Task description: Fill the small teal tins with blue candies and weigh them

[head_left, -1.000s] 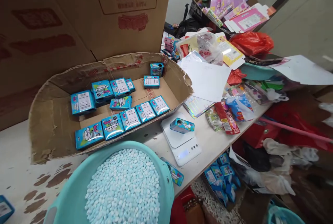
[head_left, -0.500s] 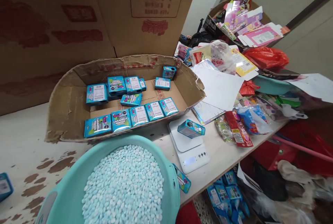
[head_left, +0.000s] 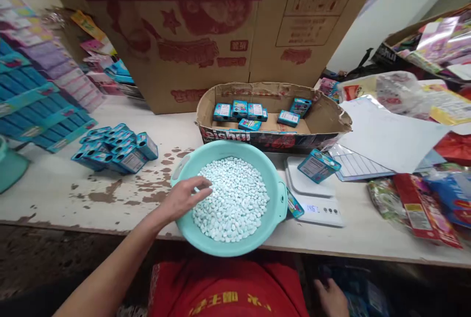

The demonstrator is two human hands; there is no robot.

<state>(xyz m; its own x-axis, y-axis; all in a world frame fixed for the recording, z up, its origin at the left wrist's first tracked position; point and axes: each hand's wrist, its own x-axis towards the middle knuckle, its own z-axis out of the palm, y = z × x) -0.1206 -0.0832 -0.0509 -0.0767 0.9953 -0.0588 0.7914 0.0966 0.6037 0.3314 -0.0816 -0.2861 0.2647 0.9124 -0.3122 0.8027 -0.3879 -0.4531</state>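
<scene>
A teal basin full of small pale-blue candies sits at the table's front edge. My left hand reaches over the basin's left rim, fingers stretched out and lying on the candies. Low down, below the table edge, my right hand shows only its back; its fingers are hidden in the dark. A white scale stands right of the basin with a blue candy box lying on it. Another small blue box is wedged between basin and scale.
Behind the basin a low cardboard tray holds several blue boxes. A pile of blue boxes lies at the left, with stacked display packs beyond. Large cartons stand at the back. Papers and wrappers clutter the right.
The view has swung left and pulled back, so the basin is now centred. My left arm has come into view and reached into the basin; my right hand now shows at the bottom.
</scene>
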